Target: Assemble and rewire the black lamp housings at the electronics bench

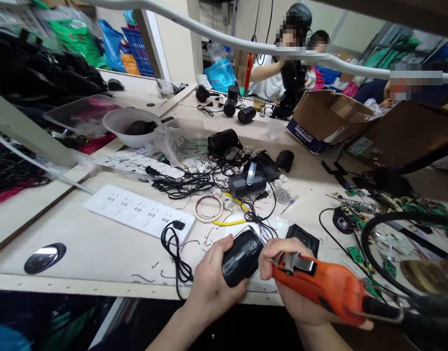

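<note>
At the table's front edge, my left hand (214, 278) is wrapped round a black cylindrical housing (242, 256), with a bundle of thin wires at its upper right end. My right hand (286, 278) grips an orange power tool (322, 285) with a metal clip on its side. The tool's front end and my right fingertips are close to the housing's wire end; the tool's tip is hidden. Behind my right hand lies a black square part (302, 240). A black plug and cord (176, 253) hang beside my left hand.
A white power strip (139, 212) lies left, near a tape roll (208, 208) and yellow tube (229, 223). Another black cylinder (247, 184) sits among tangled cables. Circuit boards (356, 254) and a black hose (410, 214) are at right. Cardboard boxes (304, 136) and people stand behind.
</note>
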A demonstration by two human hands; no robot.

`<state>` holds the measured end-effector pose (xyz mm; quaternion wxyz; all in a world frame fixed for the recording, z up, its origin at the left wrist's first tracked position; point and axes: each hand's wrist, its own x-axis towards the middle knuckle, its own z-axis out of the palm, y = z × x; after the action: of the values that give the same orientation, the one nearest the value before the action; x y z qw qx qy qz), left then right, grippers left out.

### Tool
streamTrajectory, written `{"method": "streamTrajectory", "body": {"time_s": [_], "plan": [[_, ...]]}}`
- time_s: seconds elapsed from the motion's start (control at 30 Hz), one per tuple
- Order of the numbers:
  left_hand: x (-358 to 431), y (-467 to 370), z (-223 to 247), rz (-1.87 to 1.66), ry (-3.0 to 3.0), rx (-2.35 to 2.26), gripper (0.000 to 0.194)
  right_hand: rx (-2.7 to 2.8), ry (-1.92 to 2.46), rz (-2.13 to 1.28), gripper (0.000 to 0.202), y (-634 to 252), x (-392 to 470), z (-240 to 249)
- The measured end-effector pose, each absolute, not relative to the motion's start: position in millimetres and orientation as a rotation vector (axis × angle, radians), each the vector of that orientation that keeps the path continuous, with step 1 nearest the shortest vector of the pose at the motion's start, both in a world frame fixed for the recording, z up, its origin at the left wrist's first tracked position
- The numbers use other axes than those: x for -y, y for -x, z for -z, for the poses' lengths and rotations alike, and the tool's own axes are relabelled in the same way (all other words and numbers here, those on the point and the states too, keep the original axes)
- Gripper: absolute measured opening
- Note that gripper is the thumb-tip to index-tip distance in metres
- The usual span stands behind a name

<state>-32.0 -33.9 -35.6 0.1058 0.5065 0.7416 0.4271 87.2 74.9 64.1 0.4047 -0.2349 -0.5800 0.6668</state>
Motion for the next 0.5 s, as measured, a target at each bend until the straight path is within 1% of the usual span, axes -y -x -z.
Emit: {"method": "streamTrajectory", "body": {"time_s": [0.13,0.17,0.2,0.3,0.33,0.47,0.5], "plan": [[35,33,34,-1.268,-1.484,-2.137,0.071,1.331,0.475,-1.752,0.08,-87,-78,-74],[36,33,33,-1.274,-1.475,-2.124,0.072,1.323,0.435,-1.765,0.085,-88,-79,-78],[36,33,32,-1.282,-1.469,-2.109,0.072,1.331,0.392,-1.756,0.085,-88,-81,-82],[36,33,31,-1.308,-1.462,-2.089,0.071,1.37,0.259,-1.64,0.069,-83,-86,-89],[36,33,30,-1.308,-1.461,-2.09,0.072,1.36,0.239,-1.626,0.068,-79,-88,-89],[37,32,29,-1.293,-1.444,-2.105,0.072,1.279,0.281,-1.767,0.084,-58,-93,-81],[37,32,29,-1.293,-1.439,-2.106,0.071,1.261,0.303,-1.801,0.084,-53,-94,-78]]}}
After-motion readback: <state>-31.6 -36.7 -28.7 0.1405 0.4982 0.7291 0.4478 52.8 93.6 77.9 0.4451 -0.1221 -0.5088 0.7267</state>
